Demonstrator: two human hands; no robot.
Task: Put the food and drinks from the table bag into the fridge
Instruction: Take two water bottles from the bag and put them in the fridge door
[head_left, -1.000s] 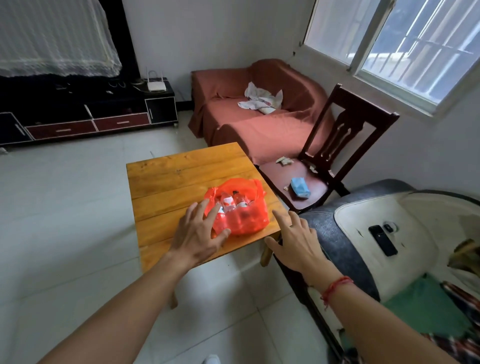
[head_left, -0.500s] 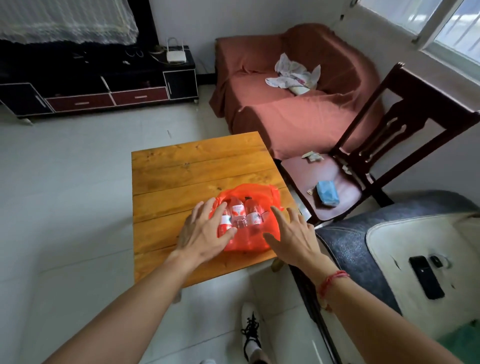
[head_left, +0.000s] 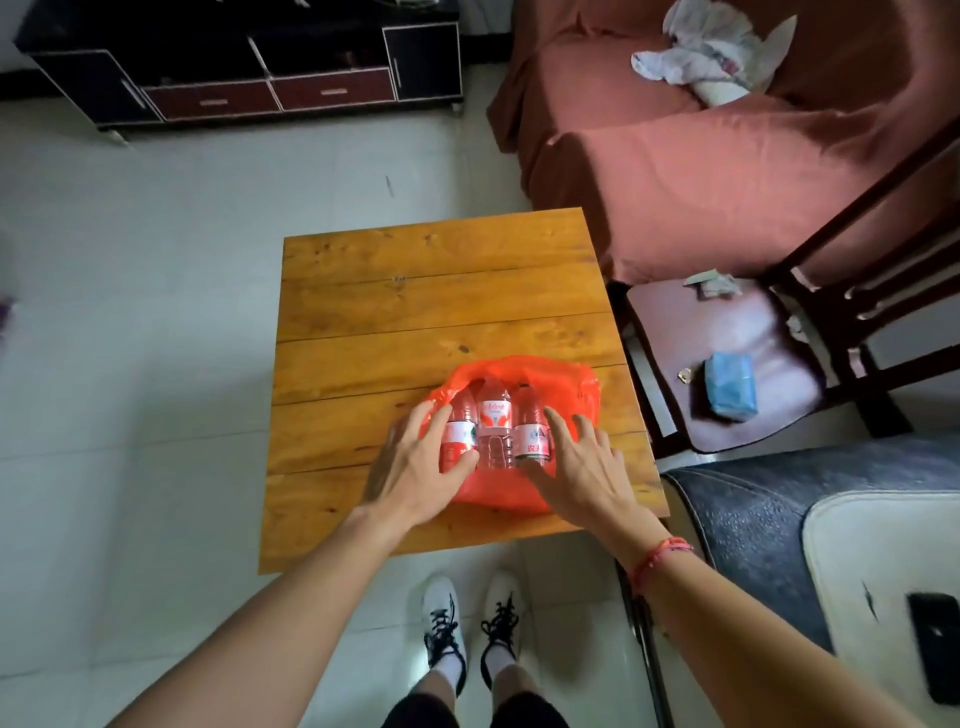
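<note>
Since a second ago the right hand (head_left: 576, 470) has come in from the near right corner of the desk (head_left: 415, 291) and now lies on the right side of the red bag (head_left: 569, 387). The left hand (head_left: 415, 467) has stayed on the bag's left side. My view has also tipped down, so a pair of white shoes (head_left: 441, 621) shows below the desk's near edge.

I read both hands as released: the fingers are spread and only lightly bent, laid on the plastic and not closed round anything. The left thumb touches the lower end of the left bottle (head_left: 460, 434), and the right forefinger lies along the right bottle (head_left: 530, 434). The middle bottle (head_left: 493, 421) is uncovered between them.

The bag sits on the near right part of the desk with its mouth open. The three clear bottles are side by side in it, touching, each with a red and white label. I cannot tell whether they stand or lie.

A red string bracelet (head_left: 660, 556) circles the right wrist. Just right of the desk is a dark wooden chair (head_left: 727, 332) with a blue packet (head_left: 730, 387) on its seat. A sofa (head_left: 701, 166) under a reddish cover stands beyond it.
</note>
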